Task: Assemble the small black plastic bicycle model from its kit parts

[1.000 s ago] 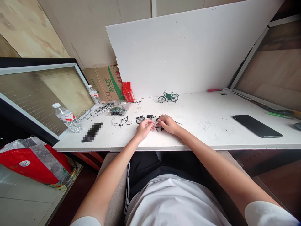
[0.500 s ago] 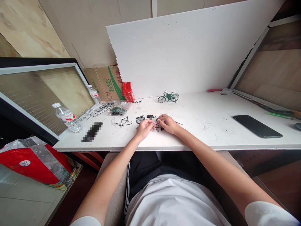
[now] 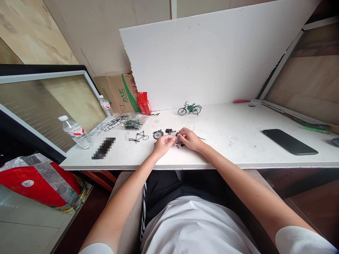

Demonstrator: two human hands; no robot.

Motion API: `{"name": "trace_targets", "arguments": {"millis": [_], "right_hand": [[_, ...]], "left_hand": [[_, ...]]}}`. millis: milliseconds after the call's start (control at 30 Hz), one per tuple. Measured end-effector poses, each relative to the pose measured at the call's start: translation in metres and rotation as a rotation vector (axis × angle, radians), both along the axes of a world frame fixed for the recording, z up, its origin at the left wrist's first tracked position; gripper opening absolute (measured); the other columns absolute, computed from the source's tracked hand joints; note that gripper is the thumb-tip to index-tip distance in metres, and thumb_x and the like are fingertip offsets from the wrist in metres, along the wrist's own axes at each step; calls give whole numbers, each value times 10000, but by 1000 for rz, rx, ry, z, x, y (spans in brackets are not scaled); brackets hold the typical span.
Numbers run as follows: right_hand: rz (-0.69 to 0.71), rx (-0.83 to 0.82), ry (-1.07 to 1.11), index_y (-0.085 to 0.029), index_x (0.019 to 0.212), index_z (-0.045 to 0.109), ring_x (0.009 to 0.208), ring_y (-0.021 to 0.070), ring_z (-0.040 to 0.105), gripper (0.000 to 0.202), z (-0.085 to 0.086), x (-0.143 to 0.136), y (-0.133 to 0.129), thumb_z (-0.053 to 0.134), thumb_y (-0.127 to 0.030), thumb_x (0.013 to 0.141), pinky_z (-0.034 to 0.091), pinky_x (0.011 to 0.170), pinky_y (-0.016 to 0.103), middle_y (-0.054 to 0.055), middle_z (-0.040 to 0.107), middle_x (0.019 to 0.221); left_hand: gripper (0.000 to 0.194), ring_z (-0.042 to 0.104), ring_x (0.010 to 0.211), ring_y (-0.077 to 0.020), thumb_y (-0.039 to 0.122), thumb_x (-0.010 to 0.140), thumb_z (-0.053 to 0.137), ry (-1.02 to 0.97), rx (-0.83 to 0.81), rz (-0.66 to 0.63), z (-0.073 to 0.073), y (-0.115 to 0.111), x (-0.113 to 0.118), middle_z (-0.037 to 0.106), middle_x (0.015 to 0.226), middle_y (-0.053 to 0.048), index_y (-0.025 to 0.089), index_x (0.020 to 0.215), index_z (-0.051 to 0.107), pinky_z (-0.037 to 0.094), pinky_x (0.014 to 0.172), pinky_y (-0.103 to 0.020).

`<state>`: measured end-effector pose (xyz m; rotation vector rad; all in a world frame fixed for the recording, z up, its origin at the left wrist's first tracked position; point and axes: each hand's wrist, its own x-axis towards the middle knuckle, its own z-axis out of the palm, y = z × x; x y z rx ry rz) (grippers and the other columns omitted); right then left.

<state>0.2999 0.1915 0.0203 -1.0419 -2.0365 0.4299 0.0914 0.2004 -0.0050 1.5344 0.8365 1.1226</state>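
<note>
White table (image 3: 217, 155), white board (image 3: 206, 60) upright behind. Clear bag (image 3: 134, 121) holds green and black parts; bottle (image 3: 78, 133) holds clear liquid. Left hand (image 3: 163, 144) and right hand (image 3: 188, 138): fingers pinched together at a tiny part (image 3: 176, 139), between black wheel (image 3: 158, 134) and table's near edge; exact grips unclear.

Small item between left hand (image 3: 162, 145) and right hand (image 3: 190, 139) too small and finger-covered to identify, dark parts (image 3: 180, 144) beneath partly hidden, pixel blocks mask the dark object (image 3: 103, 148) by the bottle (image 3: 76, 132), round dark thing (image 3: 335, 141) cut off at right edge, both upper arms cropped at bottom.
</note>
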Motion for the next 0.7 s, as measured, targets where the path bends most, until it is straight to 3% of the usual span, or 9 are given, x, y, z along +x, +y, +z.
{"name": "trace_targets", "arguments": {"millis": [700], "right_hand": [[-13,12,11,-205,851,687,904,234,620,434,2,0,0,461,-485,1094,481,853,380,87,656,938]], "left_hand": [[316,767,750,-169,400,932,771,17,13,20,-1,-1,0,795,949,-115,113,1063,750,632,772,-302]]}}
